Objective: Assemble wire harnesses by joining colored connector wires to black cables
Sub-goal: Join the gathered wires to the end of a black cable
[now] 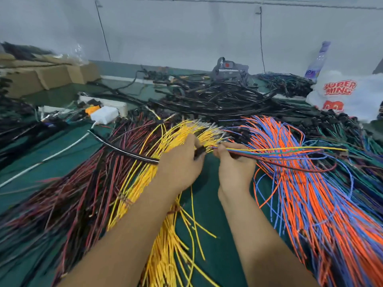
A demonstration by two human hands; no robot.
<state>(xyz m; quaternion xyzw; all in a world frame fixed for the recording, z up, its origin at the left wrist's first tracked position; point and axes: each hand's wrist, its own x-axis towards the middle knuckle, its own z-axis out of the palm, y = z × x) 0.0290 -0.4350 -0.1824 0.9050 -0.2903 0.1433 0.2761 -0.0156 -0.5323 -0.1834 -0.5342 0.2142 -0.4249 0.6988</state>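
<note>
My left hand (182, 162) grips a black cable (124, 151) that runs off to the upper left, with its small black connector (200, 151) at my fingertips. My right hand (234, 162) pinches a thin bundle of colored wires (290, 151), yellow, blue, green and red, stretching right. The wire ends sit close to the connector, between the two hands. Under the hands lies a fan of yellow wires (165, 235). Dark red and black wires (78, 193) spread at left, orange and blue wires (323, 204) at right.
A heap of black cables (217, 98) fills the far middle of the green table (211, 214). Cardboard boxes (47, 75) stand at back left, a white power strip (103, 104) and white adapter (104, 117) nearer. A white printed plastic bag (348, 94) sits back right.
</note>
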